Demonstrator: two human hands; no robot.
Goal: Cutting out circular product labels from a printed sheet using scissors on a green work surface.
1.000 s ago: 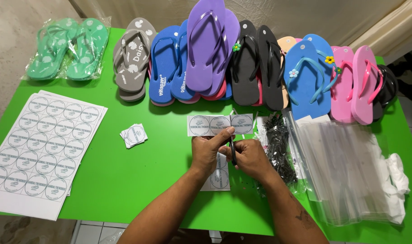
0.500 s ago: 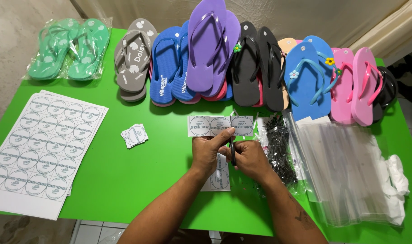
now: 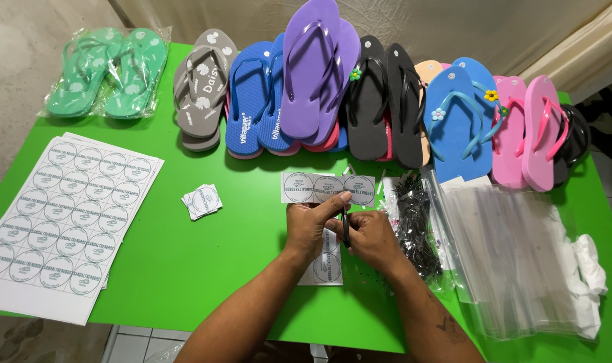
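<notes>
The dark, thin tool (image 3: 346, 228) between the two hands is mostly covered by fingers, so its kind cannot be told. The white strip of round labels (image 3: 323, 263) lies partly under the left hand (image 3: 309, 225) and right hand (image 3: 372, 236). The white label sheet (image 3: 61, 222) at the near left is cut off by the picture's edge.

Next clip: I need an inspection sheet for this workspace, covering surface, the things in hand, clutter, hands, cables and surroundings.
Surface: green table, matte, with a row of goods along the far edge.
Things in hand: strip of round labels held up flat; dark scissors at its lower edge; another label strip lies under the hands.
Clutter: label sheets at left, small stack of cut labels, flip-flops in many colours, bagged green pair, black fasteners, clear bags.
Hands: left hand pinches the strip; right hand grips the scissors.
Cables: nothing seen.
Surroundings: pale wall, tiled floor below.
</notes>
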